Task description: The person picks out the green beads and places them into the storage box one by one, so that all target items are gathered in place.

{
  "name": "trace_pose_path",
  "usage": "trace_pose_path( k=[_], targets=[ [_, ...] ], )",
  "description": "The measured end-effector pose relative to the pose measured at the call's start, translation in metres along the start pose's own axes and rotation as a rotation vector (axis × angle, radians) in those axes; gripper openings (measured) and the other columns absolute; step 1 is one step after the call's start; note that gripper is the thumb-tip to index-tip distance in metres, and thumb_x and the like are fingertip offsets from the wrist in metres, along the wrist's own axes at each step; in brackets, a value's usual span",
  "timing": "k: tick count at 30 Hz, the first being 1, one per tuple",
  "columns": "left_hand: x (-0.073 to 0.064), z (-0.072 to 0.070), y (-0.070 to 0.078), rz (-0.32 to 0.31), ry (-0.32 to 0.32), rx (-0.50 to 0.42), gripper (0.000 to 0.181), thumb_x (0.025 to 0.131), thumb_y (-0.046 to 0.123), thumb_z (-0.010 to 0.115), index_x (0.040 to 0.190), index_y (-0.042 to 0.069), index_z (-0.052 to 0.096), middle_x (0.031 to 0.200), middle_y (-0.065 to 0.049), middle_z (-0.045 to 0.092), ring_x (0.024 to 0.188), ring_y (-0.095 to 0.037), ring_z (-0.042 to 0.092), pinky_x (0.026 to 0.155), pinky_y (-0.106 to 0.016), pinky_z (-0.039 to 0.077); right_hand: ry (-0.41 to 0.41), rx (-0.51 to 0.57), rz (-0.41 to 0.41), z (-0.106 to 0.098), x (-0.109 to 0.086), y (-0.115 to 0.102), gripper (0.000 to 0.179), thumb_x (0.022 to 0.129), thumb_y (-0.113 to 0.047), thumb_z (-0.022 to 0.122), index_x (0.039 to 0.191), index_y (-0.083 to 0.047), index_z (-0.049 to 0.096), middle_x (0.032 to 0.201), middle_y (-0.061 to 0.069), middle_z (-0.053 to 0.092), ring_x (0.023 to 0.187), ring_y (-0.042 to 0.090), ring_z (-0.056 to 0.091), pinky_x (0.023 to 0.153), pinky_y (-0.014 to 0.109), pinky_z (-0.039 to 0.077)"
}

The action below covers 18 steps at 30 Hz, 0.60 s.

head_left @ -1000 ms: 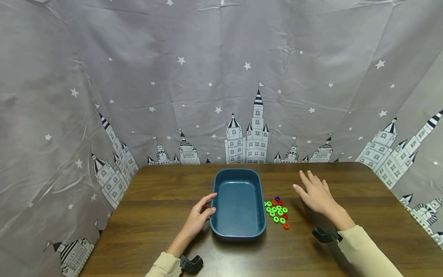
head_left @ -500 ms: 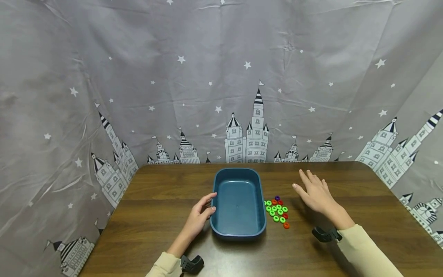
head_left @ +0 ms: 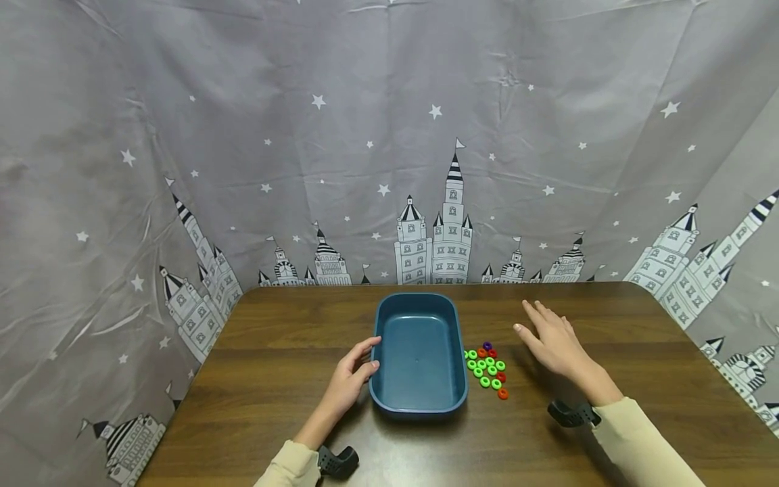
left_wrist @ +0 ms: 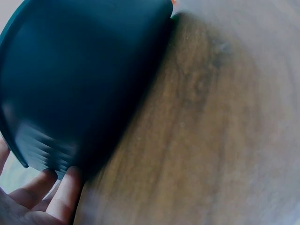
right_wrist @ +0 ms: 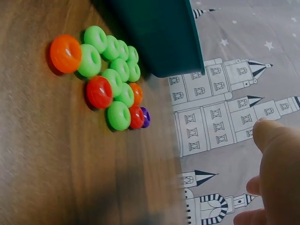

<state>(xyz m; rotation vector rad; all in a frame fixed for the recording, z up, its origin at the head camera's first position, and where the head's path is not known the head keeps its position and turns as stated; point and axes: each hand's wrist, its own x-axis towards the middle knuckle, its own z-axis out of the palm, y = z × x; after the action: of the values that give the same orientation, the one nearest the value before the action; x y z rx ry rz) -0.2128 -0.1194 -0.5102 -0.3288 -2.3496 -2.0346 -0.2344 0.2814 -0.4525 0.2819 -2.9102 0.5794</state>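
A dark blue rectangular plastic bin point(head_left: 417, 365) stands on the wooden table, its inner floor in full view. My left hand point(head_left: 348, 380) holds its left edge: thumb and index tip lie over the rim, while other fingers point(left_wrist: 65, 192) press the ridged outer wall in the left wrist view. Along the bin's right side lie several small ring beads point(head_left: 487, 368), mostly green, with a few red and orange and one purple bead point(head_left: 487, 345). My right hand point(head_left: 552, 345) hovers right of the beads, palm down, fingers extended, holding nothing.
The brown wooden table point(head_left: 280, 338) reaches back to a grey curtain point(head_left: 341, 135) printed with castles and stars. Black camera straps point(head_left: 572, 412) sit under both wrists. The beads lie loose, close against the bin's wall.
The fingers of my right hand have drawn slightly closer together. The head view has tilted down a very little. Left hand, bin and beads keep their places.
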Motion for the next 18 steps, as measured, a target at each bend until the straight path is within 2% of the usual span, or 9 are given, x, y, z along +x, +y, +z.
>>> trace_pose_path(
  k=[5,11,18],
  targets=[
    [0.000,0.000,0.000,0.007,-0.001,0.002,0.043,0.097,0.004,0.059,0.140,0.004,0.059,0.143,-0.029,0.056,0.129,-0.046,0.057,0.082,-0.022,0.052,0.046,0.062,-0.045,0.010,-0.006,0.001,0.057,0.104,-0.030,0.053,0.150,0.004,0.044,0.151,0.036,0.044,0.139,0.056,0.042,0.109,0.075,0.030],
    [0.000,0.000,-0.001,0.010,0.003,0.017,0.043,0.097,0.005,0.059,0.140,0.004,0.058,0.143,-0.030,0.056,0.129,-0.047,0.057,0.082,-0.024,0.052,0.057,0.159,-0.085,0.024,-0.014,0.000,0.053,0.103,-0.025,0.058,0.145,0.006,0.049,0.146,0.034,0.051,0.135,0.054,0.047,0.109,0.069,0.036],
    [0.000,0.000,-0.001,0.011,0.002,0.020,0.043,0.097,0.005,0.060,0.139,0.003,0.058,0.142,-0.030,0.057,0.127,-0.046,0.058,0.080,-0.025,0.053,0.072,0.196,-0.090,0.035,-0.021,0.000,0.049,0.100,-0.021,0.064,0.141,0.003,0.055,0.138,0.029,0.060,0.128,0.051,0.056,0.104,0.066,0.043]
  ],
)
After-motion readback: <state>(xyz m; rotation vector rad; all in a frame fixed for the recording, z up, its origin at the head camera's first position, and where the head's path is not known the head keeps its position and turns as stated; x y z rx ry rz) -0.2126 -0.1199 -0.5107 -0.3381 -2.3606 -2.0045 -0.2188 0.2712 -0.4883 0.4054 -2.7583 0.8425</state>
